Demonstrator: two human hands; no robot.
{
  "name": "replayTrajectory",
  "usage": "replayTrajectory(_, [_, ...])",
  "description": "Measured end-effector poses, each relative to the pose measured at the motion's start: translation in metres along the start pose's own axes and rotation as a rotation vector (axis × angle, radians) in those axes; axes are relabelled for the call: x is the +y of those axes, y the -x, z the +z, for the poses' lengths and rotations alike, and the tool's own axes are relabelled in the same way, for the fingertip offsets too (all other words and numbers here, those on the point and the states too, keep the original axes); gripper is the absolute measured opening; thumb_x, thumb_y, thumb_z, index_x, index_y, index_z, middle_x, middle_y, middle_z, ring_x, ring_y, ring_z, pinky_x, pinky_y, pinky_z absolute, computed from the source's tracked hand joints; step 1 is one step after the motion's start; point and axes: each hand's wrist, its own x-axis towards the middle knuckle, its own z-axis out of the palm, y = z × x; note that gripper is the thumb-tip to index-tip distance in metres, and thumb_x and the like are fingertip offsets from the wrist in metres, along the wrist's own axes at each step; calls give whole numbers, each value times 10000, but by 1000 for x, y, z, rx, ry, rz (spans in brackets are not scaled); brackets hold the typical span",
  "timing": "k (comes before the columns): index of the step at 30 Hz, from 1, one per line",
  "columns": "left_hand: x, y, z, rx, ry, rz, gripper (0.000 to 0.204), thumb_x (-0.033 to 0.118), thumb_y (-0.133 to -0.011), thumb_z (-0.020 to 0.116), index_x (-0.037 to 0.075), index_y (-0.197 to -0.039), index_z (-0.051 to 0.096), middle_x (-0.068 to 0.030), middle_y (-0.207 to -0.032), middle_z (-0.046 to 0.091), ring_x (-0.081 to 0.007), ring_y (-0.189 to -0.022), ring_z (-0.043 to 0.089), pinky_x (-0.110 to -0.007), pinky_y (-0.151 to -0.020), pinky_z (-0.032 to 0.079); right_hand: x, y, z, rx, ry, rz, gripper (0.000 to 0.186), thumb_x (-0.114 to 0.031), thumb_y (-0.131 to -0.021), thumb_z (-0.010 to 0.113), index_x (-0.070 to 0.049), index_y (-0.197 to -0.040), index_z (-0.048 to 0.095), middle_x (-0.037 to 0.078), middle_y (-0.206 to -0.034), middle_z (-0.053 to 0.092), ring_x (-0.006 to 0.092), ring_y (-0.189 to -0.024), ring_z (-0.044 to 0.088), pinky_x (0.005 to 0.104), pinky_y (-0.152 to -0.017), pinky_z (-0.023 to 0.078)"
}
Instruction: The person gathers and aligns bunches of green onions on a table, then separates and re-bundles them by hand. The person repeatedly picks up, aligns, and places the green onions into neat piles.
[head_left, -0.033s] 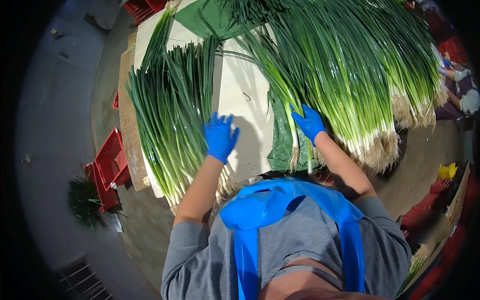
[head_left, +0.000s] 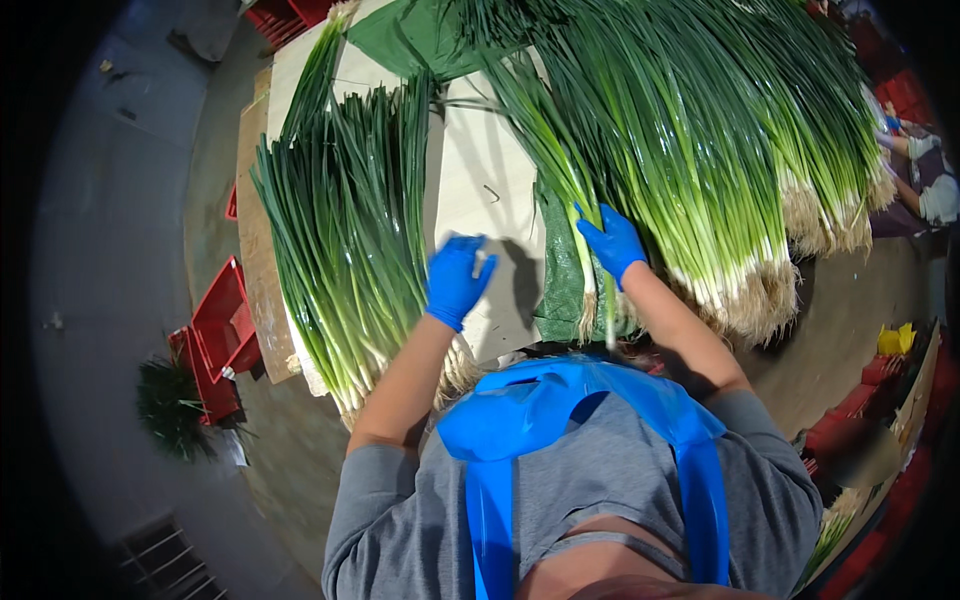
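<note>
My left hand (head_left: 459, 280), in a blue glove, is over the pale board (head_left: 490, 190), just right of the left bundle of spring onions (head_left: 345, 230). Its thumb stands apart from the bent fingers, and nothing shows in it. My right hand (head_left: 611, 245), also gloved in blue, is at the left edge of the large right heap of spring onions (head_left: 690, 180). Thumb and fingers close round a loose spring onion (head_left: 611, 325), whose white end hangs blurred below the palm. Beside it, another spring onion (head_left: 588, 285) lies with its roots toward me on a green cloth (head_left: 555, 290).
Red crates (head_left: 225, 315) stand on the floor to the left, beside dark green leaves (head_left: 172, 405). Another green sheet (head_left: 410, 40) covers the board's far side. At the far right edge, another person's arm (head_left: 905, 190) shows near the heap. A yellow object (head_left: 895, 341) sits at the right.
My left hand has moved right, away from the left bundle, and its fingers have bent. My right hand has shifted slightly left, and the hanging white stalk has moved with it.
</note>
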Motion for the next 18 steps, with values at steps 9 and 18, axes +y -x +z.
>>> replayTrajectory(9, [53,0,74,-291,1374,-540,357,181,-827,562,0,-1124,484,-87,-844,588,-164,-721,583,-289,-641,483,16,-8,23,17,537,-274,585,-245,-803,571,-108,-1317,328,211,-1223,425,364,-1109,429,391,-942,357])
replayTrajectory(18, [66,-20,64,-232,1638,-538,294,151,-854,474,15,-1113,506,-86,-857,602,-184,-776,602,-302,-633,498,45,-7,-14,23,517,179,688,-327,-705,689,-60,-1268,397,197,-1261,432,338,-1126,450,384,-931,376])
